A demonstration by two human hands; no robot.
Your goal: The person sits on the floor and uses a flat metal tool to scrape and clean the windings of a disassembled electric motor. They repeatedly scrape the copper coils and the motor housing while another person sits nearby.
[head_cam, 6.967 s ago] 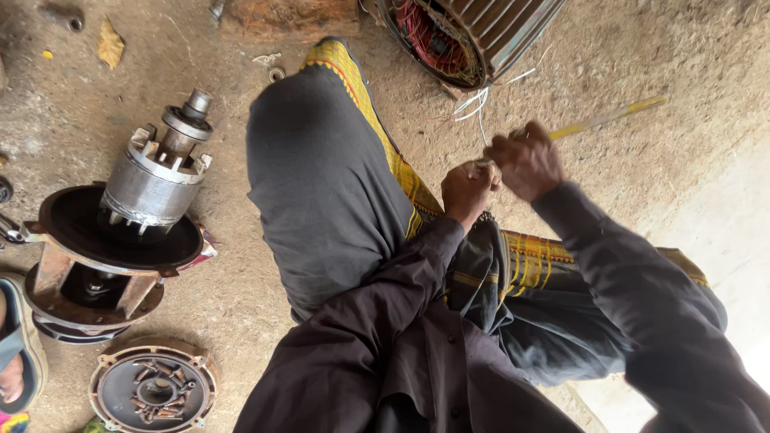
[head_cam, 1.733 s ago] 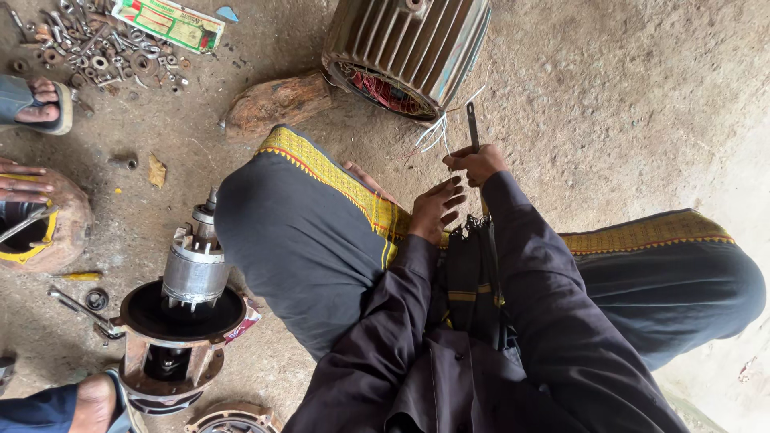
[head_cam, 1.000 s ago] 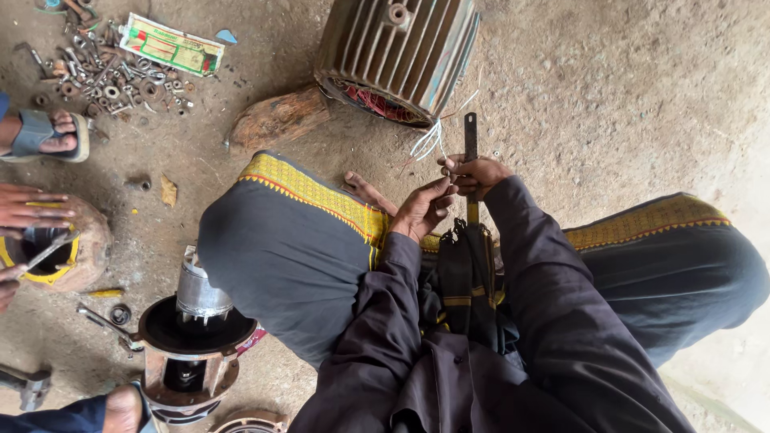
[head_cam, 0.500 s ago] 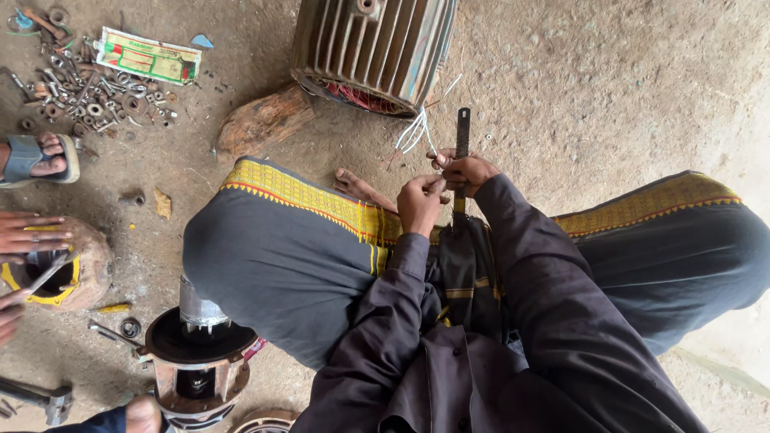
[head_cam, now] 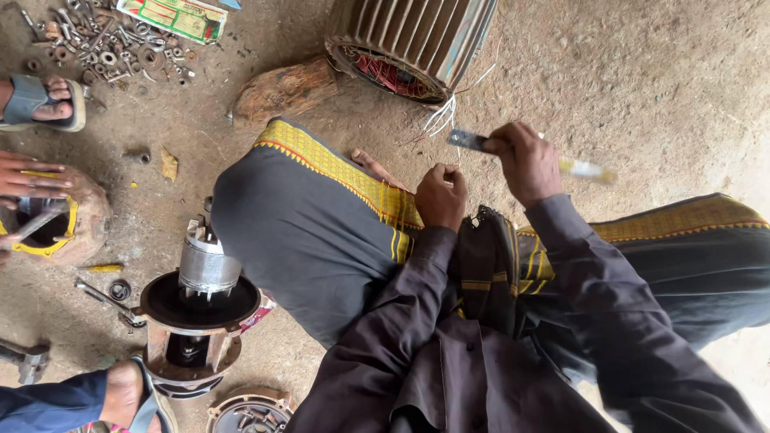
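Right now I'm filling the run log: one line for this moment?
left hand: pinching white wires | right hand: holding blade tool | stator housing: ahead on ground

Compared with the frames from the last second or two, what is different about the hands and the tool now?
The right hand has turned the flat blade from standing upright to lying nearly level, its tip pointing left above the white wires. The left hand stays closed on those wires, by the knee. The ribbed motor housing and the rotor on its stand lie as before; only the camera shifted.
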